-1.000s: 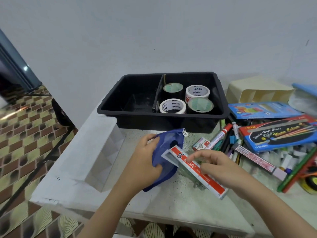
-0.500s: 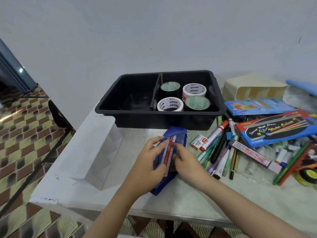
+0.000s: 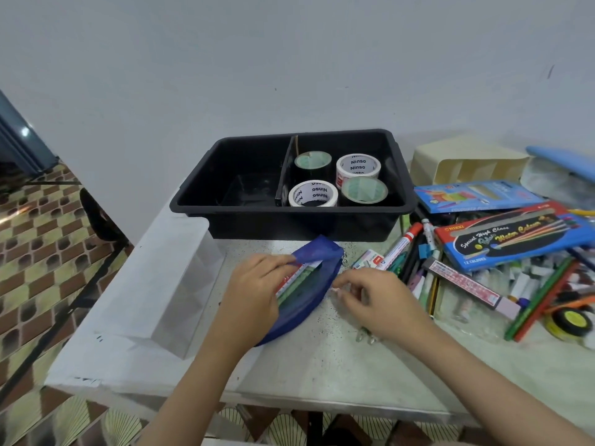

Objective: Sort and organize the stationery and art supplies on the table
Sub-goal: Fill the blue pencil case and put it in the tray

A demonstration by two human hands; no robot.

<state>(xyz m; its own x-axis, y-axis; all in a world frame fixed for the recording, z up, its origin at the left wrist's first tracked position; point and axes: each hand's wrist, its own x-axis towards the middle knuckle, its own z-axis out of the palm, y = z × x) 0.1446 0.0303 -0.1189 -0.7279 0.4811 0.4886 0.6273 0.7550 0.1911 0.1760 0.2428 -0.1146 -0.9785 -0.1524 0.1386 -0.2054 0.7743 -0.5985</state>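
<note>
A blue zip pouch [image 3: 317, 292] lies open on the table in front of the black tray [image 3: 289, 224]. A red-and-white box [image 3: 291, 278] sits inside the pouch, with only its long edge showing. My left hand [image 3: 254, 294] rests on the pouch's left side and pinches its upper flap, holding the mouth open. My right hand [image 3: 373, 299] hovers just right of the pouch with fingers loosely curled and nothing visible in them. In the tray's right compartment stand several tape rolls [image 3: 358, 165]; the left compartment holds nothing I can see.
A heap of markers and pens [image 3: 415, 268] lies right of the pouch, with a watercolour box [image 3: 515, 241], a blue box [image 3: 476, 196] and a cream organizer [image 3: 467, 162] behind. A clear plastic box [image 3: 161, 284] stands at the left edge. Metal clips [image 3: 365, 335] lie under my right wrist.
The red-and-white box went from my right hand into the pouch. My right hand let go and drew back to the right. My left hand kept hold of the pouch.
</note>
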